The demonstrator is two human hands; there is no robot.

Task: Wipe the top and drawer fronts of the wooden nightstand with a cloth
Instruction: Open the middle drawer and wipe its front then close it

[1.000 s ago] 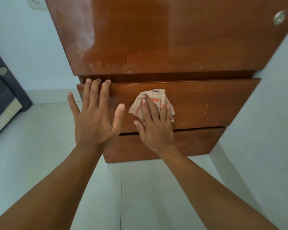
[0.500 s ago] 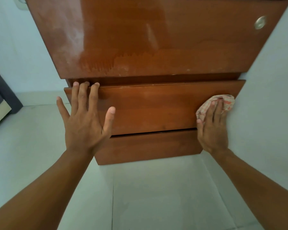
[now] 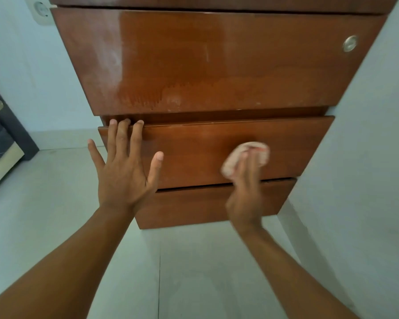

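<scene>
Three drawer fronts [image 3: 217, 61], two hands [image 3: 122, 178], one cloth [image 3: 230, 164], one lock [image 3: 350, 43]

Right hand [image 3: 245, 194] pressing cloth [image 3: 244, 157] on middle drawer front [image 3: 194, 153], left hand [image 3: 122, 173] splayed

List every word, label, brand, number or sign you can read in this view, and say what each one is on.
None: no readable text anywhere.
The round metal lock on the top drawer front shows no legible marking.
The wall socket is blank.
The cloth under the right hand is blurred.
</scene>
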